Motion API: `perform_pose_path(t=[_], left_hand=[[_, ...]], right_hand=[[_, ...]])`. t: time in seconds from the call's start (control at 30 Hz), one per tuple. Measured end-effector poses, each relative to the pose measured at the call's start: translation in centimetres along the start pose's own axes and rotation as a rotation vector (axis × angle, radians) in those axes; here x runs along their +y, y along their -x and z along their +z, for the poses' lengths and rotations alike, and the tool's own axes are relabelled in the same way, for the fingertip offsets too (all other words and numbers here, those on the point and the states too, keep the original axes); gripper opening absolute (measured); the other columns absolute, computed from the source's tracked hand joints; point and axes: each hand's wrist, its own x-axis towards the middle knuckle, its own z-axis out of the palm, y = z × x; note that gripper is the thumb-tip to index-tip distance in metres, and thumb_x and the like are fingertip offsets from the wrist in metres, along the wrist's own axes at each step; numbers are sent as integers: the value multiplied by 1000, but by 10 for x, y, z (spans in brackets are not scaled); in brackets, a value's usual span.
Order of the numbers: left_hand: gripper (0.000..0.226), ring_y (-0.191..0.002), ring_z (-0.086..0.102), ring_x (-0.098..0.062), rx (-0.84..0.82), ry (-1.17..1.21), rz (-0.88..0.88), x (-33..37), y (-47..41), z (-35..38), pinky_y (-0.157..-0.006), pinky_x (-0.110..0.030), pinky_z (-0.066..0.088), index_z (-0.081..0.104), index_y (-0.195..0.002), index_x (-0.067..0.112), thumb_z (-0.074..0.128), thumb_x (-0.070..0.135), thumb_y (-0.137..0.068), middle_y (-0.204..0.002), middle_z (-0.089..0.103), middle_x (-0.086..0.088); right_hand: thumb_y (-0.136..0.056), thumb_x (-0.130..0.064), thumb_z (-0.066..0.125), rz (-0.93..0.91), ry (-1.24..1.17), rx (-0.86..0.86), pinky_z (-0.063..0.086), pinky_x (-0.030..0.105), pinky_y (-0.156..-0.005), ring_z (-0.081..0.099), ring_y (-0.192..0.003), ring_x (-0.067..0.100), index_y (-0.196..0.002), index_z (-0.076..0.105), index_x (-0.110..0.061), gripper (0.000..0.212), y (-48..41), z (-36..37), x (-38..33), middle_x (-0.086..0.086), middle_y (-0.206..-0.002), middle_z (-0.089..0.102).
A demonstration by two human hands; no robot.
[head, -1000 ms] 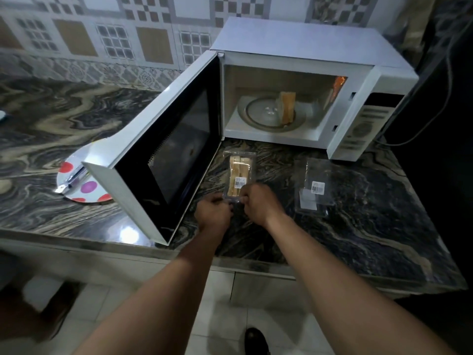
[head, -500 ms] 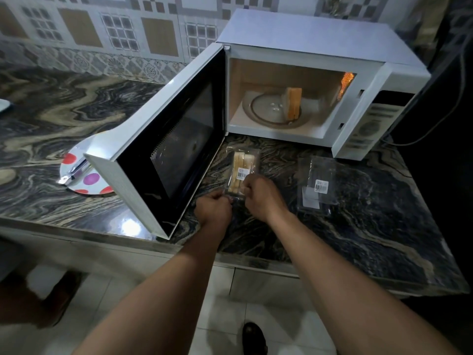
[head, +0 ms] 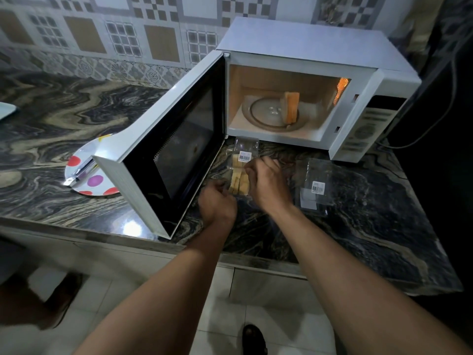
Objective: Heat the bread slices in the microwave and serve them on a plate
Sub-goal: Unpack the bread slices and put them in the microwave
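Plate [head: 98, 187]: lower left on the tabletop [head: 51, 111], partly behind the open microwave door [head: 179, 149].
Left hand [head: 217, 201]: centre, fingers curled on the near end of the bread packet [head: 240, 175].
Bread packet: on the tabletop, just below the microwave [head: 307, 42] opening.
Right hand [head: 268, 185]: fingers [head: 256, 166] pinching the packet's right edge.
Bread slice [head: 291, 107]: upright on the turntable inside the microwave.
Empty wrapper [head: 314, 185]: flat, right of the hands.

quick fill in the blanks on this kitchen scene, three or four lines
1. The door of the microwave stands ___.
2. The left hand and right hand grip a clear packet of ___.
3. The spotted plate lies ___ of the door.
4. An empty wrapper lies ___ of the packet.
Missing words: open; bread; left; right.
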Motion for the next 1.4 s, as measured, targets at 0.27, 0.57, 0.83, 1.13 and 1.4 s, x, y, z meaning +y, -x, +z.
perform_pose_path(t=[0.27,0.57,0.83,1.13,1.4], left_hand=[[44,-114,56,-22,52,0,455,34,-9,-1,-92,-39,49,59,-130,24,58,11,-88,-129,55,-3],[30,-110,61,-22,26,-111,464,64,-35,-5,-81,-23,35,70,-115,24,53,8,-96,-122,64,-2],[31,-83,59,-12,-59,-121,393,86,-58,-11,-67,-23,38,67,-103,25,49,3,-92,-93,67,7],[16,-78,59,-13,-140,-150,404,104,-83,-18,-56,-21,37,61,-85,30,61,19,-97,-91,66,3],[14,-65,48,-5,-144,-198,491,108,-93,-16,-42,-6,32,63,-88,21,59,11,-98,-83,61,1]], right_hand=[[-97,-14,58,36,-23,53,44,41,-78,50,-93,29,-99,69,-7,14,-16,-7,-1,11,-97,61],[-89,-1,52,481,-262,143,41,29,-83,55,-108,24,-125,52,-10,37,-15,-12,-12,9,-123,57],[-90,-16,61,580,-268,-172,54,39,-84,66,-102,35,-120,57,-4,32,-8,23,-22,17,-111,70],[-94,-40,57,567,33,-205,53,36,-84,67,-107,34,-120,59,-2,46,-17,47,-28,18,-113,70],[-94,-46,59,585,119,-185,52,35,-86,66,-110,31,-129,46,0,59,-21,49,-30,14,-119,68]])
